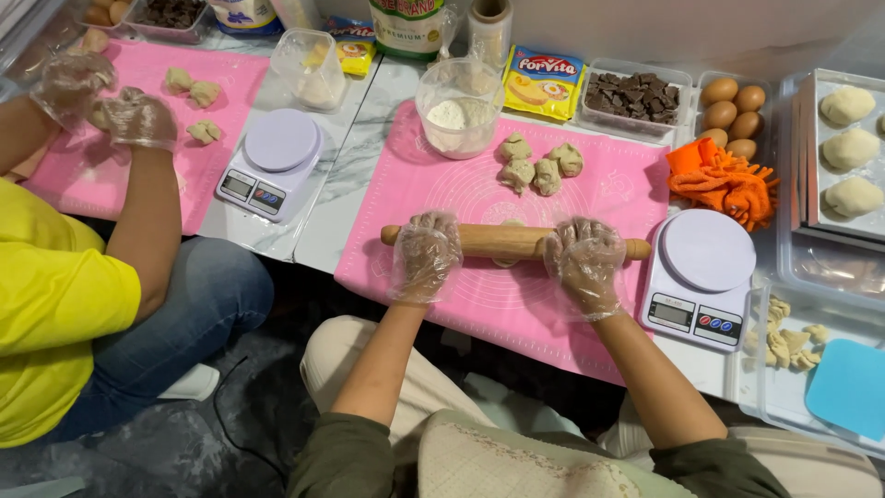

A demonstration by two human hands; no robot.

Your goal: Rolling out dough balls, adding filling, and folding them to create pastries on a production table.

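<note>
Rolling: both gloved hands pressed on a wooden rolling pin (502,242), laid crosswise on the pink mat (608,184).
Left hand (426,254): palm down, fingers curled loosely over the pin near its left end, so weight bore from above.
Right hand (584,263): same hold near the right end; the even spacing kept the pin level.
Dough piece (505,261): mostly hidden under the pin, possibly already flattened; only a pale edge showed.
Dough lumps (539,164): four clustered further up the mat, within reach.
Flour tub (459,109): at the mat's top edge, handy for dusting.
Scale (698,277): just right of the mat, beside an orange cloth (724,180).
Neighbour: another person's gloved hands (106,101) worked dough over a second pink mat (175,180) on the left.
</note>
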